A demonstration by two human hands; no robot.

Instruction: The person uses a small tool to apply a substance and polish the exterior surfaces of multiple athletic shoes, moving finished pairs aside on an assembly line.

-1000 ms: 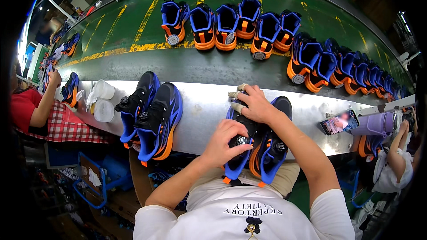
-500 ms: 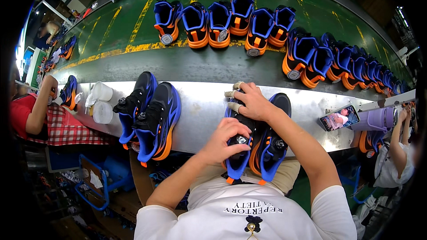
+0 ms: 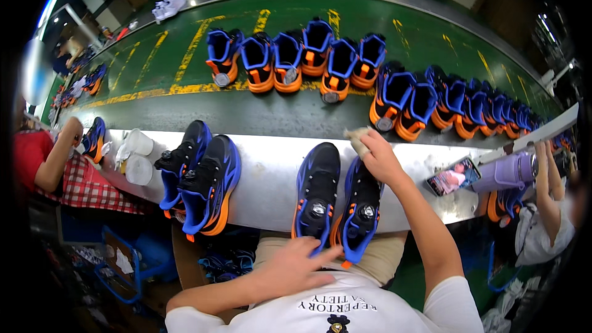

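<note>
Left hand (image 3: 296, 268) dropped off the dial sneakers (image 3: 339, 200), fingers loose; right hand (image 3: 381, 159) pinches a crumpled rag (image 3: 356, 137), partly hidden, on the shiny metal table (image 3: 271, 166).

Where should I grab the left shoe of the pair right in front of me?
Take the left shoe by its heel, from the near edge: it overhangs the metal ledge toward you, by the left hand. The right hand is by the other shoe's toe.

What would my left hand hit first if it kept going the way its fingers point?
Probably the nearer black, blue and orange shoe: the left hand has its fingers aimed at that shoe's heel end, though the gap in depth is unclear.
</note>
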